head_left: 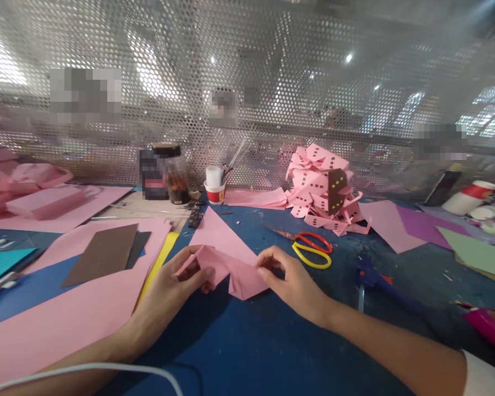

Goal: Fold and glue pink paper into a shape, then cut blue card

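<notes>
Between my two hands is a folded piece of pink paper (247,278), creased and with a notch along its lower edge. My left hand (185,275) pinches its left end between thumb and fingers. At the right end, the thumb and fingertips of my right hand (282,275) close on the same paper. Behind it a flat pink sheet (218,228) lies on the blue table (247,352), its pointed corner facing away from me. Scissors (309,247) with red and yellow handles rest beyond my right hand.
Behind the scissors stands a heap of dotted pink folded papers (313,181). A blue glue gun (371,275) lies at right, near a magenta tool (489,324). Coloured sheets (103,250) cover the left side. A paper cup (215,193) and a jar (176,176) stand by the perforated metal screen (247,66).
</notes>
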Available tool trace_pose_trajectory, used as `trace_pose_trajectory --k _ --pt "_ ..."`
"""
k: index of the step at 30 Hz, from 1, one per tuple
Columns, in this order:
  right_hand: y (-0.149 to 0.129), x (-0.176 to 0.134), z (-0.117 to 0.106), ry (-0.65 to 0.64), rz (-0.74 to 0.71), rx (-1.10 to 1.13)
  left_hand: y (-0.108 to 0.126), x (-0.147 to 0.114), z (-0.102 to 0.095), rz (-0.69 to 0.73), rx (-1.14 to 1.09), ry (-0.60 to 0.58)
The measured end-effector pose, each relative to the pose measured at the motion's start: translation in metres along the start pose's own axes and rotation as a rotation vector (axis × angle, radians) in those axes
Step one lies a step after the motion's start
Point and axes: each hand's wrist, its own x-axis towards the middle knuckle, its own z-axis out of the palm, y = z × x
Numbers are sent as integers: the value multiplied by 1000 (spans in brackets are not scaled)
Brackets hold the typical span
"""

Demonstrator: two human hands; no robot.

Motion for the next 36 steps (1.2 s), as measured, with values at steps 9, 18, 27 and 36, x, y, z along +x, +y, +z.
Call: trace_pose_trajectory --k 9,18,27,36 --pt "-4 0 -4 -111 -51 -41 -4 3 0 21 -59 37" --pt "2 1 0 -75 -100 -106 -14 2 -7 119 162 108" --pt "6 -4 2 -151 -162 -192 -14 -15 1 622 663 -294" --pt "4 -2 0 -181 -153 -163 -7 -20 2 782 731 -340"
